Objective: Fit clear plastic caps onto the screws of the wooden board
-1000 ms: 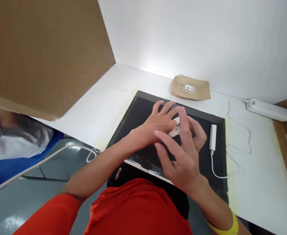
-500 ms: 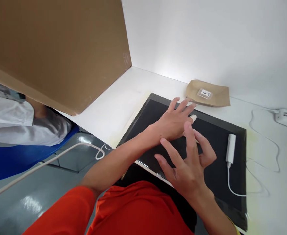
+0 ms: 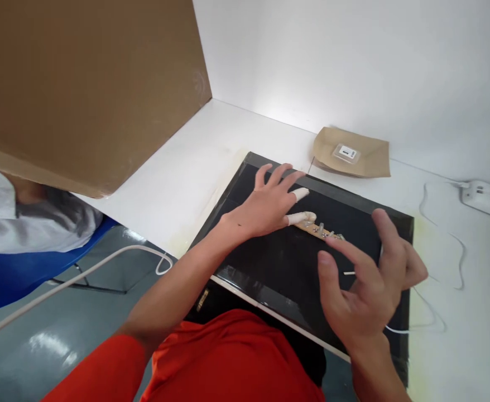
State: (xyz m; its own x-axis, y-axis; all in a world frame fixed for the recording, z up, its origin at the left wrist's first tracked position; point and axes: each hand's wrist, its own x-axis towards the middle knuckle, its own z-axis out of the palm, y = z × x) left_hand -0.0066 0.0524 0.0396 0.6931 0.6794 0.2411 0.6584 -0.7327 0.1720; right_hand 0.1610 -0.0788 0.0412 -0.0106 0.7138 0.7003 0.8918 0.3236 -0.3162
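Note:
My left hand (image 3: 265,206) is stretched over the black mat (image 3: 270,290), fingers spread, with white coverings on its thumb and index finger. Its thumb lies at the left end of a narrow tan strip (image 3: 318,231) that carries small clear and metal pieces. Whether the thumb presses on the strip I cannot tell. To the right, my right hand (image 3: 370,285) is raised over the mat with fingers apart and nothing visible in it. Its index fingertip appears close to the strip's right end.
A brown paper tray (image 3: 370,159) with a small labelled clear case (image 3: 346,153) stands behind the mat. At the right are a white power strip (image 3: 485,198) and a thin cable. A cardboard panel (image 3: 102,84) rises at the left, with a seated person (image 3: 39,223) beyond.
My hands have moved apart, the left leftward and the right to the right. The tan strip now shows between them. The white stick-like device is now mostly hidden behind my right hand.

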